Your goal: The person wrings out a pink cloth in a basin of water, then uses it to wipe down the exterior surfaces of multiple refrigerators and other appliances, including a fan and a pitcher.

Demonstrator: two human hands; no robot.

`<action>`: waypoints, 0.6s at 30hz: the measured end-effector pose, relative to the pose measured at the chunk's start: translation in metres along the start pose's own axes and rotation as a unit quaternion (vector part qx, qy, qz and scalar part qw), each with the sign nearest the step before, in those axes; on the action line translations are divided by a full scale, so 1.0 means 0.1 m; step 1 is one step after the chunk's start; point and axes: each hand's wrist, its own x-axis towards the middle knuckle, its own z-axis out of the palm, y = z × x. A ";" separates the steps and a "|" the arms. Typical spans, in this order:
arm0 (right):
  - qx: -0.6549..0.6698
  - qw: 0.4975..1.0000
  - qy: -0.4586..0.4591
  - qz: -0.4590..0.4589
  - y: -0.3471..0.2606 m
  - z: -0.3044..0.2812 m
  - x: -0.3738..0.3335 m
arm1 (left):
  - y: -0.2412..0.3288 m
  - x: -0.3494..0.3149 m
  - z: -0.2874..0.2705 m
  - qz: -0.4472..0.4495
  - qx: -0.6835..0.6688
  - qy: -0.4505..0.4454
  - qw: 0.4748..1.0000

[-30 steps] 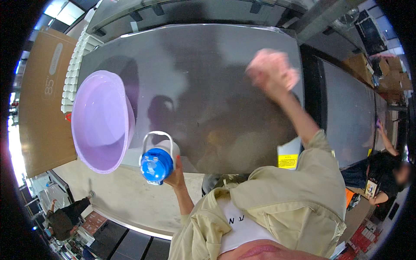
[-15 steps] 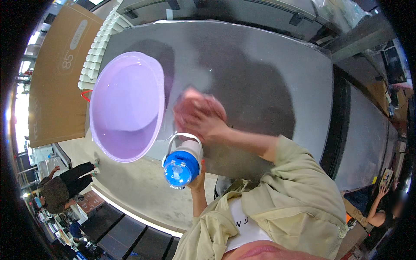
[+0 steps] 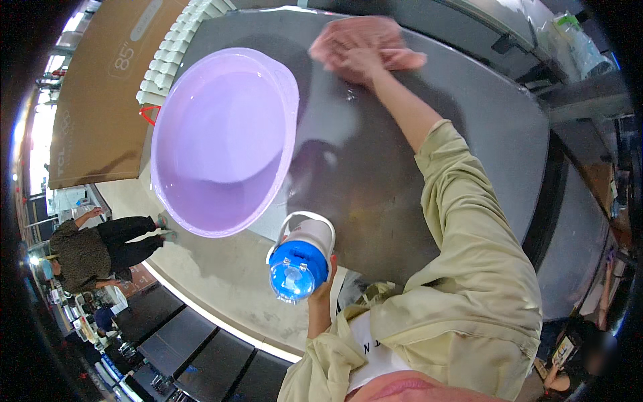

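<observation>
The right hand's fingers lie outstretched, blurred, over a pink cloth [image 3: 388, 32], and this right hand [image 3: 360, 62] presses it to the far part of the grey table [image 3: 482, 114]. The left hand [image 3: 323, 293] curls against the right side of a bottle [image 3: 313, 232] at the table's near edge; most of its fingers are hidden, but it seems to grip the body. The cloth looks soft, light and limp, so a flat palm should control it, or a bunched fold to lift it. The bottle is probably stiff, smooth and heavier if full; its waist or the white carrying loop [image 3: 275, 246] looks a safer hold than the blue lid [image 3: 295, 264]. Left of both hands stands a wide purple basin [image 3: 292, 134], likely thin plastic, best taken by opposite rims. Beyond its left side stands a large brown carton [image 3: 100, 114].
</observation>
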 end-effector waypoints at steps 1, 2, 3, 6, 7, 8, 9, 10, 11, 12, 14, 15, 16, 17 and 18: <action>0.205 0.937 -0.283 -0.021 -0.03 0.02 0.05 | 0.01 0.04 0.10 -0.003 -0.017 0.001 1.000; 0.260 0.934 -0.232 -0.079 -0.16 0.02 -0.25 | -0.01 0.04 0.16 -0.003 -0.035 -0.009 0.999; 0.323 0.914 -0.187 -0.163 -0.73 -0.36 -0.65 | -0.06 -0.01 0.14 -0.026 -0.034 -0.007 0.999; 0.317 0.907 -0.201 -0.190 -1.25 -0.80 -1.87 | -0.11 0.00 0.19 -0.058 -0.074 -0.014 0.995; 0.355 0.866 -0.079 -0.344 -1.23 -1.31 -2.03 | -0.15 -0.04 0.17 -0.087 -0.082 -0.014 0.993; 0.554 0.804 -0.097 -0.193 -1.12 -1.15 -2.12 | -0.07 0.02 0.19 -0.107 -0.083 -0.045 0.990; 0.624 0.759 -0.130 -0.129 -0.73 -1.02 -2.03 | 0.29 0.37 0.04 -0.147 -0.125 -0.026 0.981; 0.696 0.699 -0.150 -0.064 -0.35 -0.96 -1.89 | 0.29 0.41 0.11 -0.119 -0.120 -0.007 0.986; 0.759 0.631 -0.158 0.004 0.02 -0.87 -1.77 | 0.41 0.53 0.12 -0.142 -0.176 -0.005 0.974; 0.737 0.668 -0.077 0.066 0.59 -0.91 -1.52 | 0.52 0.64 0.13 -0.164 -0.211 -0.027 0.963; -0.011 0.965 -0.144 0.220 1.17 -1.24 -1.46 | 0.55 0.73 0.24 -0.165 -0.197 -0.076 0.963; -0.324 0.932 0.090 0.134 1.82 -0.89 -1.95 | 0.59 0.79 0.36 -0.119 -0.164 -0.110 0.973; -0.240 0.948 0.020 0.206 1.88 -0.87 -2.10 | 0.39 0.67 0.51 -0.051 -0.061 -0.110 0.991; -0.169 0.943 -0.046 0.283 1.95 -0.88 -2.26 | 0.31 0.63 0.61 -0.093 -0.141 -0.170 0.971; -0.121 0.913 -0.167 0.353 1.50 -1.11 -2.30 | 0.19 0.54 0.62 -0.156 -0.211 -0.211 0.942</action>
